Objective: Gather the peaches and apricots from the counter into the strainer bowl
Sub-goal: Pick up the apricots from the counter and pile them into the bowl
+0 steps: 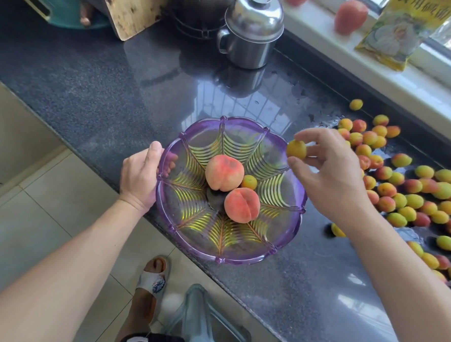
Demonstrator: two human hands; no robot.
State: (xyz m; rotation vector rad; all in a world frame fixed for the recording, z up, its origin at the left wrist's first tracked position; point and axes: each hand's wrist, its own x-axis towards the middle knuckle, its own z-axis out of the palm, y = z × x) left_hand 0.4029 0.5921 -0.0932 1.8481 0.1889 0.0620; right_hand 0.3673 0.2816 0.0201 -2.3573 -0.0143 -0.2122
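Observation:
A purple see-through strainer bowl (289, 227) sits at the front edge of the dark counter. Inside it lie two peaches, one further back (224, 176) and one nearer (241, 208), plus one small apricot (249, 182). My left hand (139, 176) grips the bowl's left rim, thumb on top. My right hand (330, 172) pinches a yellow apricot (296, 149) just above the bowl's right rim. Several apricots (415, 193) lie spread over the counter to the right.
A steel mug with a domed lid (250, 32) stands behind the bowl, with a pot and a wooden cutting board (131, 4) at the back left. The windowsill holds a yellow bag (404, 31) and red fruit (350, 16). My sandalled foot (150, 280) is below.

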